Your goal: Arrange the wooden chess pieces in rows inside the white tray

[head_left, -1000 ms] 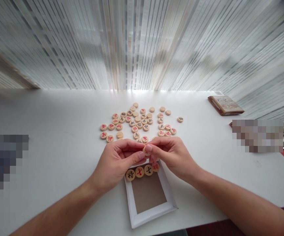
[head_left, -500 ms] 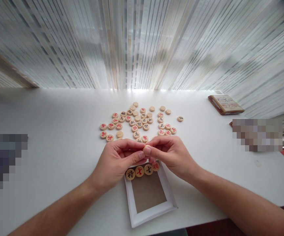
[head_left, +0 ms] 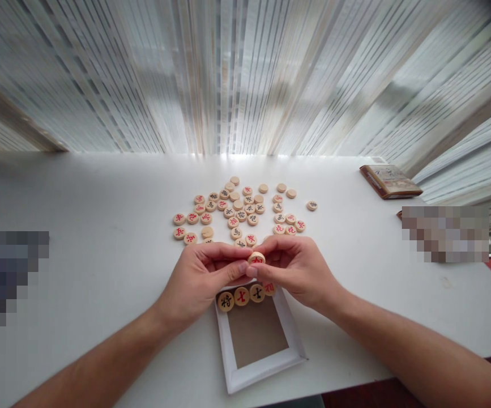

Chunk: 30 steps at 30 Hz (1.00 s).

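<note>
Between the fingertips of my left hand (head_left: pixel 211 269) and my right hand (head_left: pixel 294 263) is a round wooden Chinese chess piece (head_left: pixel 256 259). Both hands pinch it, and a red character shows on its face. Just below my hands lies a shallow white box tray (head_left: pixel 266 368) with a brown bottom. Several chess pieces stand in a row along its far side: a black-marked piece (head_left: pixel 225 301), a red one (head_left: pixel 242 296), another black one (head_left: pixel 257 293) and a red one (head_left: pixel 269 289) partly covered by my right fingers.
Beyond my hands, several loose chess pieces (head_left: pixel 240 215) are scattered on the white table (head_left: pixel 113 238), some face down. A brown box (head_left: pixel 392 181) lies at the far right, near a blurred-out item (head_left: pixel 444 233). A striped curtain (head_left: pixel 245 85) hangs along the back edge.
The held chess piece has been turned between my fingers, so its red-marked face now shows. Both hands have stayed in nearly the same place above the tray.
</note>
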### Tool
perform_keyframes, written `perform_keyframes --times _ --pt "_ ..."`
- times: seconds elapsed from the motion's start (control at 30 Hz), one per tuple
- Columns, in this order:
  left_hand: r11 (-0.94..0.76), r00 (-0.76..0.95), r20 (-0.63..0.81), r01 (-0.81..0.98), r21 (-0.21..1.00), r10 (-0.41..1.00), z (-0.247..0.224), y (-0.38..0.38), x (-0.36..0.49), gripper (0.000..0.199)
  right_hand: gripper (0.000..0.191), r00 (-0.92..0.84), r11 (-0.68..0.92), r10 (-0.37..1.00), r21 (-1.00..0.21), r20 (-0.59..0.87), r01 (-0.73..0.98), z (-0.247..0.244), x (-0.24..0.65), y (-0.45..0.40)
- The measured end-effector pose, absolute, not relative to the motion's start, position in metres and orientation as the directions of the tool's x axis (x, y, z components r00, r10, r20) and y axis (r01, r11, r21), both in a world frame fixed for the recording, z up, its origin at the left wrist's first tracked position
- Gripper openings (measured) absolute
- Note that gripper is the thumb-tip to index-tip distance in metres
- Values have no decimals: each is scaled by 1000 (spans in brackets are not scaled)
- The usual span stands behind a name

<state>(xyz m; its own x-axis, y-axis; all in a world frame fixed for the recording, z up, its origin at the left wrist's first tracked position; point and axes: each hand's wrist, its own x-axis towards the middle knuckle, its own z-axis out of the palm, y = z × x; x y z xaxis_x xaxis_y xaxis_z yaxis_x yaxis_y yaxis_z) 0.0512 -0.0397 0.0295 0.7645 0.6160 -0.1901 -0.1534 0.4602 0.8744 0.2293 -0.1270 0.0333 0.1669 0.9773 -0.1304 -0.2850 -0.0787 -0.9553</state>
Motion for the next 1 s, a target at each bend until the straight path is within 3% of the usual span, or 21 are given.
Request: perform_keyframes --times 0.43,0.67,0.83,1.0 --pt "425 738 -190 -142 894 648 32 -40 52 22 27 151 -40 986 -985 -66 -170 37 232 -129" --pt "417 734 -185 -146 897 654 30 -38 51 24 20 85 62 995 -993 53 -104 38 234 -127" --pt "425 720 -194 -153 892 666 30 -37 50 26 23 58 136 989 -990 133 -38 35 236 -127" --pt "441 707 -209 -161 883 676 33 -37 50 25 27 44 110 993 -991 107 -75 34 237 -128"
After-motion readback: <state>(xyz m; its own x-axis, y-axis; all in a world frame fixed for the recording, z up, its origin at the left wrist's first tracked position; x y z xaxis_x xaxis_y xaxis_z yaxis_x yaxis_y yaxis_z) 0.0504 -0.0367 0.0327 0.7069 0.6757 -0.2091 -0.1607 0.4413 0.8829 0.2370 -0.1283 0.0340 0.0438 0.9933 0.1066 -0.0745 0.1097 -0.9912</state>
